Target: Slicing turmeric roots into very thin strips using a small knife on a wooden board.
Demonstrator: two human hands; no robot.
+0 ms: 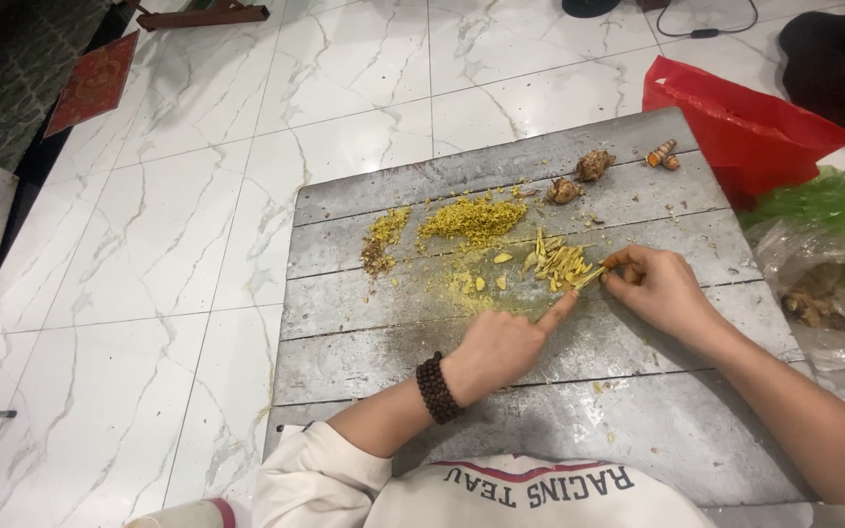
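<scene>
Head view shows the left hand (501,347) loosely curled, forefinger steadying thin yellow turmeric slivers (559,262) on the grey wooden board (540,391) just beyond both hands, right hand (659,286) pinching one; light, brittle, probably slippery, best nipped at the ends.

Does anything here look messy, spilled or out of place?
Yes. Yellow crumbs are scattered loose across the grey wooden board, beyond the chopped pile. The board itself lies directly on the marble floor, an unusual spot for cutting.
</scene>
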